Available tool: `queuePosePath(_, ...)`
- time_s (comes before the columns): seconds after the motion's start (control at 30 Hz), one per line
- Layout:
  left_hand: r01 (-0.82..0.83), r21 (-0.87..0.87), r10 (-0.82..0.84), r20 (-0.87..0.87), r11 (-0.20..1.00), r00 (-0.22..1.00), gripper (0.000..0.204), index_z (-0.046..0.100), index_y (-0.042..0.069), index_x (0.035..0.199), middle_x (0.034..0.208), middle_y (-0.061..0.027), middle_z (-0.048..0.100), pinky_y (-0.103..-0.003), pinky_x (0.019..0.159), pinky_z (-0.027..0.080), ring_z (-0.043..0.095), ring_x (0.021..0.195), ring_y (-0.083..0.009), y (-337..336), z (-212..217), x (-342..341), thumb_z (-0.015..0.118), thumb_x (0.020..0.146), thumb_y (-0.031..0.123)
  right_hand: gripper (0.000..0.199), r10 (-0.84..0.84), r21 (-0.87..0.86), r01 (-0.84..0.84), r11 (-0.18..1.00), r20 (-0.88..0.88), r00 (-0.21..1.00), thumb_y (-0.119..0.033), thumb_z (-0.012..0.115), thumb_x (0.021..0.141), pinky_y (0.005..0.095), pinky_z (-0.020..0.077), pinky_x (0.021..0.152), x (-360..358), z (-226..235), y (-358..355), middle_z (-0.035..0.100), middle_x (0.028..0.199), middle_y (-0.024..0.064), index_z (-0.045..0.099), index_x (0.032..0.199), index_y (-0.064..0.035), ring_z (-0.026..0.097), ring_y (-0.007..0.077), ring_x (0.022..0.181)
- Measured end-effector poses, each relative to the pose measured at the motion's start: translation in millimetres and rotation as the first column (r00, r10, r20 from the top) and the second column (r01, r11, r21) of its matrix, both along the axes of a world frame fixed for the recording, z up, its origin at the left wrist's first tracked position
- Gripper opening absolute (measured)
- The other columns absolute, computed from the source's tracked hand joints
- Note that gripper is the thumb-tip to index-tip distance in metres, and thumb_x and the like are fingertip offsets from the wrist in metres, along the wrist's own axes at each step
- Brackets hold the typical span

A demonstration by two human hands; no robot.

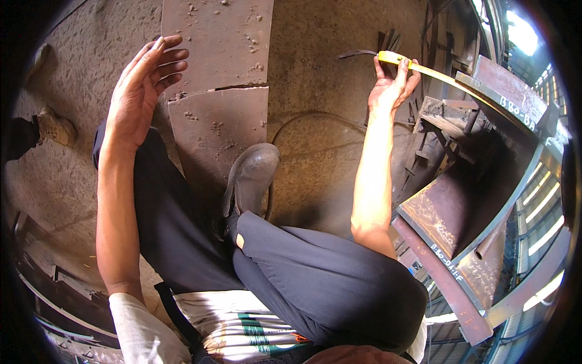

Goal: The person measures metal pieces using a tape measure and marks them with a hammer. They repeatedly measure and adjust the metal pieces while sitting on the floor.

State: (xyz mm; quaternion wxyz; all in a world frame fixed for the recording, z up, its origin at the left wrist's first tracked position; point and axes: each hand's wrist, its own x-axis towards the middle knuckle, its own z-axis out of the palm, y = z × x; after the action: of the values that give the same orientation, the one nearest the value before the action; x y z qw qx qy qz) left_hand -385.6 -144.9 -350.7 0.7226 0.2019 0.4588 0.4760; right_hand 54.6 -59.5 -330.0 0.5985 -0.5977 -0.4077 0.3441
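Note:
My right hand [388,94] is raised at the upper right, its fingers closed on a yellow tape measure [390,57]. A dark strap [356,53] trails off the case to the left. From the other side the yellow blade [445,77] is drawn out toward a large steel beam [506,100] with white hand-marked writing; where the blade ends I cannot make out. My left hand [139,91] is held up at the upper left with fingers stretched out, holding nothing, beside a rusty steel plate [218,118].
My shoe [251,176] rests at the plate's near end. A thin hose or cable [303,116] curves over the floor. More steel sections [448,212] stand close on my right, above scrap metal. At the far left is another person's boot [57,126].

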Motion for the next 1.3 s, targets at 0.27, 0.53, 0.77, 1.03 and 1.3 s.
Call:
queuePosePath(0.27, -0.013, 0.005, 0.013, -0.017, 1.0, 1.0, 0.042, 0.058, 0.003, 0.132, 0.115, -0.0081, 0.068, -0.03, 0.095, 0.047, 0.063, 0.104, -0.0138, -0.3, 0.7, 0.1, 0.048, 0.104, 0.032, 0.051, 0.023, -0.013, -0.023, 1.0, -0.017, 1.0, -0.026, 0.066, 0.095, 0.0505, 0.0613, 0.086, -8.3, 5.2, -2.5, 0.038, 0.126, 0.0144, 0.038, 0.134, -0.0085, 0.054, 0.0268, 0.114)
queuePosePath(0.53, 0.03, 0.006, -0.03, -0.024, 1.0, 0.999, 0.046, 0.054, 0.004, 0.135, 0.12, -0.0093, 0.065, -0.032, 0.098, 0.046, 0.061, 0.109, -0.0161, 0.2, -4.9, -3.1, 0.047, 0.104, 0.037, 0.053, 0.049, -0.02, -0.05, 0.999, -0.032, 0.998, -0.026, 0.065, 0.095, 0.0498, 0.0615, 0.085, -8.5, 5.4, -4.6, 0.039, 0.124, 0.014, 0.036, 0.136, -0.0089, 0.056, 0.0264, 0.113)
queuePosePath(0.77, 0.013, -0.023, -0.014, -0.021, 1.0, 1.0, 0.045, 0.054, 0.003, 0.134, 0.12, -0.0088, 0.065, -0.031, 0.097, 0.046, 0.061, 0.108, -0.0156, 0.3, -3.5, -3.2, 0.047, 0.104, 0.036, 0.052, 0.035, -0.014, -0.035, 0.999, -0.016, 0.999, -0.025, 0.066, 0.095, 0.0492, 0.0617, 0.085, -1.2, 2.5, -5.2, 0.038, 0.125, 0.0143, 0.037, 0.135, -0.0087, 0.054, 0.0264, 0.116)
queuePosePath(1.03, 0.002, -0.018, -0.002, 0.003, 1.0, 1.0, 0.043, 0.055, 0.003, 0.133, 0.118, -0.0083, 0.065, -0.03, 0.095, 0.046, 0.061, 0.107, -0.015, 0.2, -4.8, -0.8, 0.047, 0.104, 0.034, 0.05, 0.007, -0.005, -0.007, 1.0, 0.03, 1.0, -0.025, 0.064, 0.096, 0.0476, 0.0623, 0.085, -3.4, 3.7, -4.1, 0.038, 0.125, 0.0137, 0.038, 0.135, -0.0089, 0.052, 0.0256, 0.117)
queuePosePath(1.3, -0.016, -0.058, 0.015, -0.02, 0.998, 1.0, 0.042, 0.056, 0.003, 0.132, 0.118, -0.0086, 0.066, -0.031, 0.096, 0.046, 0.061, 0.107, -0.0152, -0.3, -1.4, -1.8, 0.046, 0.104, 0.033, 0.05, -0.017, -0.012, 0.017, 1.0, 0.003, 1.0, -0.024, 0.066, 0.095, 0.052, 0.06, 0.088, -6.3, 2.1, -3.3, 0.038, 0.128, 0.012, 0.039, 0.135, -0.0099, 0.05, 0.026, 0.119)
